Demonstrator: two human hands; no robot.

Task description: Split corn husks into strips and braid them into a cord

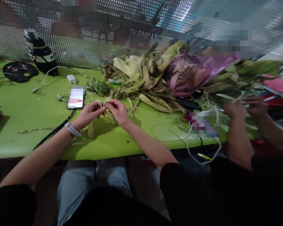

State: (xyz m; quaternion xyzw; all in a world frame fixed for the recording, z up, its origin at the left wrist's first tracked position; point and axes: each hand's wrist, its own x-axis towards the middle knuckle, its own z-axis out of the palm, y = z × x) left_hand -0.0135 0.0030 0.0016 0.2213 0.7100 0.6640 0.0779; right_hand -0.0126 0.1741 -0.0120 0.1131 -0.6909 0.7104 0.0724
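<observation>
My left hand (92,112) and my right hand (118,111) meet over the green table (113,142), their thumbs and fingertips pinched together. Between them is a pale yellow-green corn husk (91,130); one strip dangles below the left fingers and a little shows above the fingertips. The exact shape of the piece inside the pinch is hidden. A phone (75,98) with its screen lit lies just beyond my left wrist. Past the fingertips sit a small heap of thin green shreds (97,87) and a big pile of corn husks (141,75).
A pink plastic bag (186,75) rests in the husks, before a perforated metal panel (75,44). A dark bottle (41,53), black mask (20,71) and white cable (46,77) are at left. To the right, a co-worker's hands (245,108) work beside a looped white cord (188,147).
</observation>
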